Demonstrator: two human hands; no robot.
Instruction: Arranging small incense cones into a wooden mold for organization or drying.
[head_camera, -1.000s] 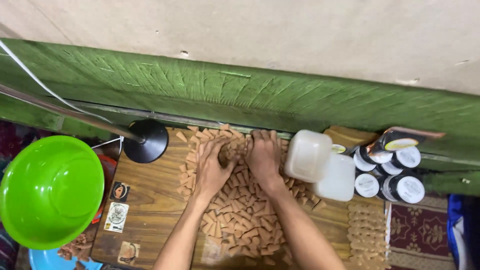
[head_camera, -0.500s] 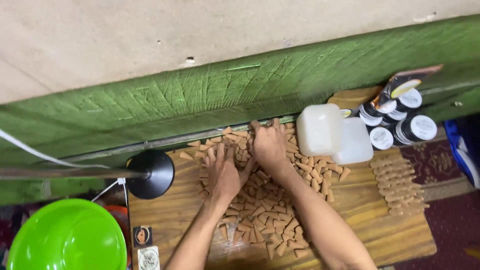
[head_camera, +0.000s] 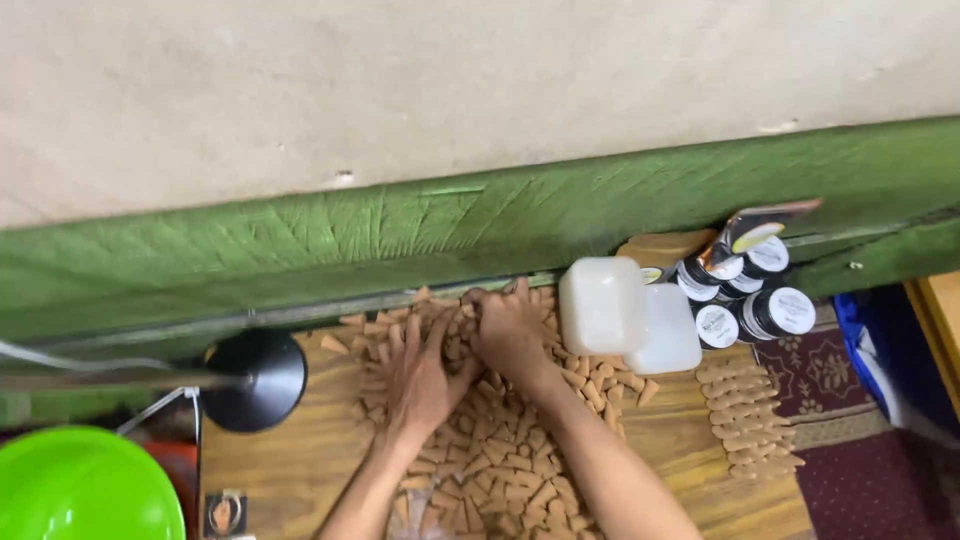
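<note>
In the head view, both hands have crept up toward the far edge of the board since a second ago, working through the pile of cones (head_camera: 500, 470) at frame centre. The left hand (head_camera: 420, 375) lies flat, fingers spread on the cones. The right hand (head_camera: 510, 330) curls over cones at the wall (whether it pinches any, I cannot tell), just left of the white tubs (head_camera: 625, 310).

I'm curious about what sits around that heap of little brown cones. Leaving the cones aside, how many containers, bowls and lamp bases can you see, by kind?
White plastic tubs: 2
Dark jars with white lids: 4 showing clearly, perhaps more hidden
Green bowl: 1
Black round lamp base: 1
Total: 8
</note>
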